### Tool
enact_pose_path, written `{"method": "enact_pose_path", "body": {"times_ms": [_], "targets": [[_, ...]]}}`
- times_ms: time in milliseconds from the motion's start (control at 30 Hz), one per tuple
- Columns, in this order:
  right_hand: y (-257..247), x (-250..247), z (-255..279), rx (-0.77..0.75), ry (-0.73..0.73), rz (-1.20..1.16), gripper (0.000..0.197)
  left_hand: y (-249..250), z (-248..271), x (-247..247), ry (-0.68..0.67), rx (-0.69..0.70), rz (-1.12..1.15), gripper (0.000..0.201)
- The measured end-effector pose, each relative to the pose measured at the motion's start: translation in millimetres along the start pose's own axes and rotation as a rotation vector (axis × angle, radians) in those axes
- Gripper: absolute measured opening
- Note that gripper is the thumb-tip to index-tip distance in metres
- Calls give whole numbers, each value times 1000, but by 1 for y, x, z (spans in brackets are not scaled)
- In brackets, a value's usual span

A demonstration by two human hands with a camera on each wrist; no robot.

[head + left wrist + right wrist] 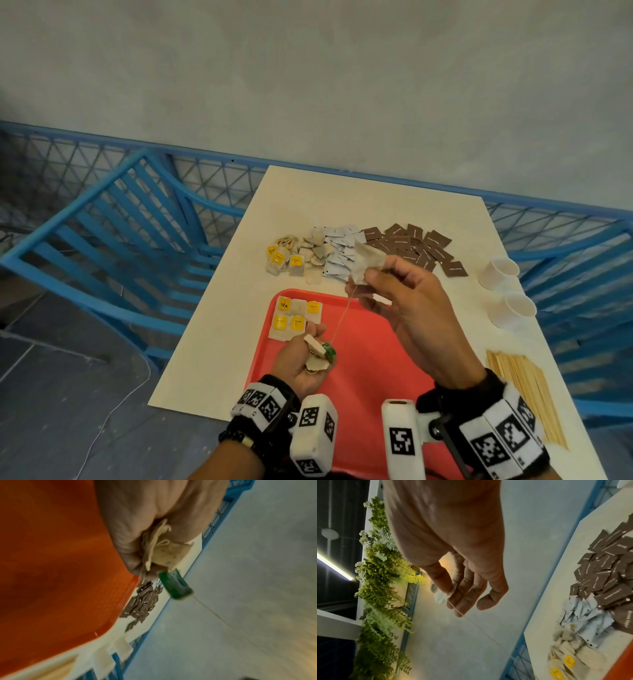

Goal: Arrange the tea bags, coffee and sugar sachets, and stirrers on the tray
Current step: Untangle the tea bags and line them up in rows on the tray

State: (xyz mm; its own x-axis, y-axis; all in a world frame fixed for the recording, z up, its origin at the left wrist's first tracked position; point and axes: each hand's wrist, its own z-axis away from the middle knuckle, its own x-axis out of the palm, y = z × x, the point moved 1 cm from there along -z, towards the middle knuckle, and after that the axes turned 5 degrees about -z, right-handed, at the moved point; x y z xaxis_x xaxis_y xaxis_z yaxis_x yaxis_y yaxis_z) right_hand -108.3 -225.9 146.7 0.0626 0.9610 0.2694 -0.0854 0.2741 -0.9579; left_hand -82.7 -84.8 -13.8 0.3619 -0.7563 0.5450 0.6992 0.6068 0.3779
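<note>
Over the red tray (370,370), my right hand (394,287) pinches a tea bag (368,262) and holds it up. Its string (342,318) runs down to a green tag (330,351) at my left hand (305,359), which grips a bunch of tea bags (317,356). The left wrist view shows that bunch of tea bags (164,553) and the green tag (175,585) at the curled fingers. Several yellow-tagged tea bags (296,317) lie in rows in the tray's far left corner. In the right wrist view the thumb and forefinger pinch the tea bag (440,596).
Behind the tray lie loose tea bags (294,255), white sachets (342,253) and brown sachets (418,248). Two white paper cups (507,291) stand at the right, wooden stirrers (527,390) near the right front edge. A blue chair (120,246) stands left of the table (222,308).
</note>
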Motion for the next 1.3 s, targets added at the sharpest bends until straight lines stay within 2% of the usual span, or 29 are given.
{"method": "enact_pose_path", "body": {"times_ms": [67,133,200,267,333,433,500,567,667,733,833,900,967,1000,1133,1200,1300], "targets": [[-7,-4,-3,7,7,-1,11,5,-1,-5,-9,70,-129,32],[-11,-10,-6,10,20,96,12,17,10,-4,-27,186,-295,33],[-13,-18,-7,9,35,193,11,38,34,9,-83,369,-468,37],[-16,-23,-5,-25,38,249,9,65,60,24,-62,608,-681,40],[-22,-25,-2,-83,35,256,11,89,78,38,-29,774,-747,40],[-33,-25,3,-167,26,281,17,106,106,59,-114,841,-816,35],[-34,-23,4,-193,-15,361,13,102,127,76,-248,884,-991,32],[-34,-23,6,-200,-36,392,7,94,144,97,-361,977,-1197,38],[-31,-24,7,-206,-47,378,7,87,149,121,-383,1156,-1339,23],[-29,-24,8,-188,-53,368,9,88,145,128,-366,1096,-1251,19],[-30,-24,9,-161,-65,317,7,91,139,122,-369,817,-1095,24],[-30,-24,9,-205,-56,306,22,95,138,115,-377,657,-1000,24],[-26,-24,8,-355,-13,418,37,99,139,110,-418,581,-963,24],[-23,-24,7,-447,13,517,41,101,141,108,-436,589,-981,24],[-11,-25,9,-831,37,818,50,104,156,111,-431,732,-1117,25],[-11,-23,12,-1028,40,894,46,105,158,113,-422,729,-1141,29],[-16,-20,14,-1201,-10,926,22,103,153,111,-459,615,-1123,34]]}}
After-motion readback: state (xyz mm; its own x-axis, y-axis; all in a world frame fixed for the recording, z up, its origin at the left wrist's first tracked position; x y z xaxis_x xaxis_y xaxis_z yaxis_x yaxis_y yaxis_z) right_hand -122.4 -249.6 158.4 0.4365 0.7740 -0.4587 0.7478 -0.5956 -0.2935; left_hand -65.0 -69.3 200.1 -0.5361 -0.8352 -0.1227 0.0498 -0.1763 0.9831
